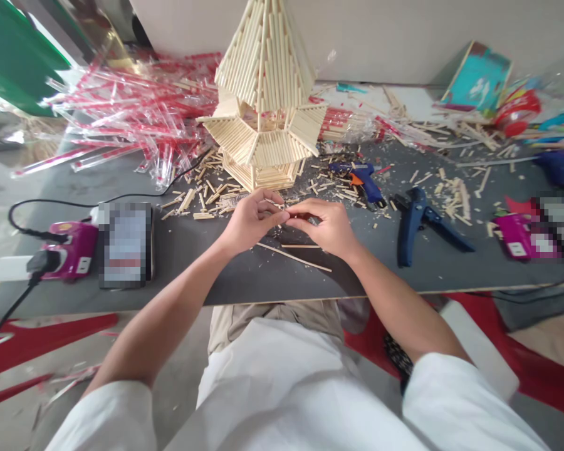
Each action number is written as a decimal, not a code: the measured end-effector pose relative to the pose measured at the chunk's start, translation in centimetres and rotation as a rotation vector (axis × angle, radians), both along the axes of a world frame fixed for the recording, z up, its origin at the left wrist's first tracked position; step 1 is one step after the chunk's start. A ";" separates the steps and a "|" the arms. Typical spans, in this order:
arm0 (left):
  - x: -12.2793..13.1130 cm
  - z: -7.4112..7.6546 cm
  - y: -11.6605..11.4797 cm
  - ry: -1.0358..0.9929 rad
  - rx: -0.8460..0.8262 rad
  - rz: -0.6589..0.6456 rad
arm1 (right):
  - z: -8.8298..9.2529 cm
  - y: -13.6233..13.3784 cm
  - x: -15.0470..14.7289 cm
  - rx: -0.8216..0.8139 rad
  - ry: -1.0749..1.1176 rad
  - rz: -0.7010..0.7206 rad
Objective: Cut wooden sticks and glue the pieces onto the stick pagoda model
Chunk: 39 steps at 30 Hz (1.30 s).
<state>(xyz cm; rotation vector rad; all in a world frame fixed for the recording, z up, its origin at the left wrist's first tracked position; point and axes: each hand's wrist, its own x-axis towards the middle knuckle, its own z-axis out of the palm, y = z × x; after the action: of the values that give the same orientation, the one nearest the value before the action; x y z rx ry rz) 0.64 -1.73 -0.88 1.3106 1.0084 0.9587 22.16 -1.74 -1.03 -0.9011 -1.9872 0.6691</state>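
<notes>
My left hand (255,219) and my right hand (326,227) meet over the dark table (183,275), fingertips pinched close together. Whatever is between them is too small to make out. Just behind my hands stands a tiered model (272,147) built from pale wooden sticks, with a tall pointed roof. Two thin sticks lie on the table below my hands: a longer slanting one (305,260) and a shorter one (301,246). Short cut stick pieces (211,188) are scattered around the base of the model.
A blue glue gun (367,181) and a dark blue cutter (411,228) lie to the right. At left are a phone (126,244), a purple power socket (75,247) with cables, and a heap of red and clear wrappers (145,113). A teal box (478,78) leans at back right.
</notes>
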 end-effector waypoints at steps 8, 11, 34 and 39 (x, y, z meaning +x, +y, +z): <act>0.2 0.1 0.0 0.149 0.096 0.054 | 0.7 2.7 0.7 0.135 -0.091 -0.157; 0.2 0.0 0.1 0.168 0.101 0.029 | 0.5 4.4 1.0 0.172 -0.199 -0.199; 0.0 -0.1 0.0 0.156 0.122 -0.033 | -1.0 6.5 0.7 0.257 -0.333 -0.236; 0.0 0.0 0.0 0.156 0.107 -0.035 | -1.3 6.4 0.5 0.253 -0.327 -0.251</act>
<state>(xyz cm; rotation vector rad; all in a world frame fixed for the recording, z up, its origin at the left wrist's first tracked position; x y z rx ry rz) 0.63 -1.70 -0.89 1.5057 1.0608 0.9047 22.68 4.69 -2.38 -1.1314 -2.1317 0.1291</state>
